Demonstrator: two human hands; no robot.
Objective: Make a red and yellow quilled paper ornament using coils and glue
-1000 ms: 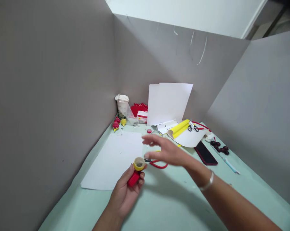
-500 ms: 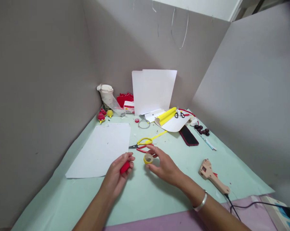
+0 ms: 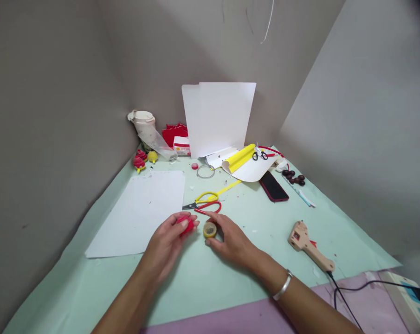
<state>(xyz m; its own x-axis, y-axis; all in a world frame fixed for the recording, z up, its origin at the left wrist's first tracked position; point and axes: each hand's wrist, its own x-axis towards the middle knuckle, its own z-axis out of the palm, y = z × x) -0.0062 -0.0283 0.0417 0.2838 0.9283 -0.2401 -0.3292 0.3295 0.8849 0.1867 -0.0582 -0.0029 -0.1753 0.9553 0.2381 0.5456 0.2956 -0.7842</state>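
Note:
My left hand (image 3: 168,236) is closed around a small round red piece (image 3: 185,224), with its fingers partly covering it. The piece resembles the red ones at the back left. Just to its right, my right hand (image 3: 227,236) curls its thumb and fingers about a small roll of yellow tape (image 3: 210,230), hollow side facing up. Whether the roll rests on the table is hard to tell. Beyond both hands lie scissors (image 3: 204,202) with one yellow and one red handle, pointing left. A thin yellow strip (image 3: 229,187) extends behind them.
White paper sheets (image 3: 140,213) lie on the left. A glue gun (image 3: 309,246) with its cord rests at right, near a phone (image 3: 273,186) and dark brown beads (image 3: 294,177). At the back are a yellow sheet roll (image 3: 241,158), small scissors (image 3: 260,155) and a white cup (image 3: 143,123).
The red piece has turned in my left hand and shows more of its surface. My right hand and the tape roll appear slightly lower. The camera view has tilted down.

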